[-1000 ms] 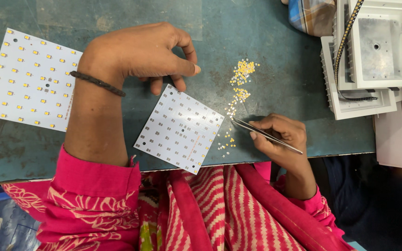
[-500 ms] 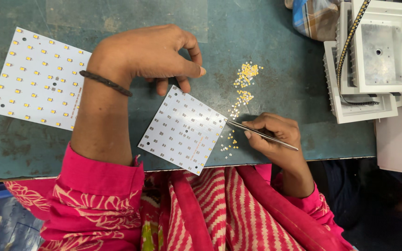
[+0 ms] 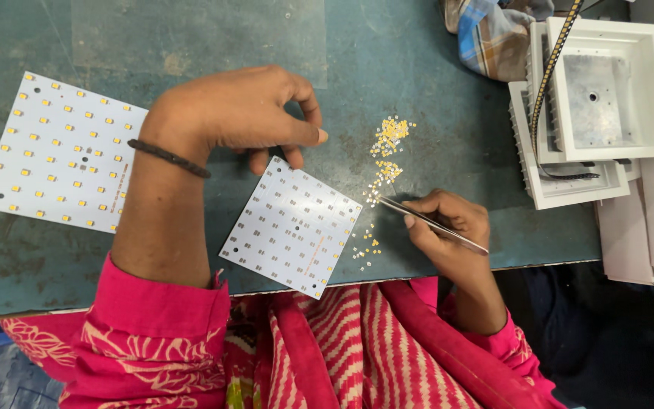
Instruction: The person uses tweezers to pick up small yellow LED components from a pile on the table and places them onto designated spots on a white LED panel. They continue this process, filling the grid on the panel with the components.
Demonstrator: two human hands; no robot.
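Teal tabletop (image 3: 433,68) carried two white square boards: one populated board (image 3: 62,155) at far left, one bare board (image 3: 293,227) steadied by the curled left hand's (image 3: 244,113) fingertips, beside one loose heap of yellow chips (image 3: 387,144), right hand (image 3: 448,227) pinching one pair of tweezers (image 3: 429,223).

Worn teal workbench (image 3: 433,68) is filling most of the view, scuffed and showing rust-brown patches. Dark floor (image 3: 615,341) is showing below its front edge, at right. Light is falling evenly across the benchtop.
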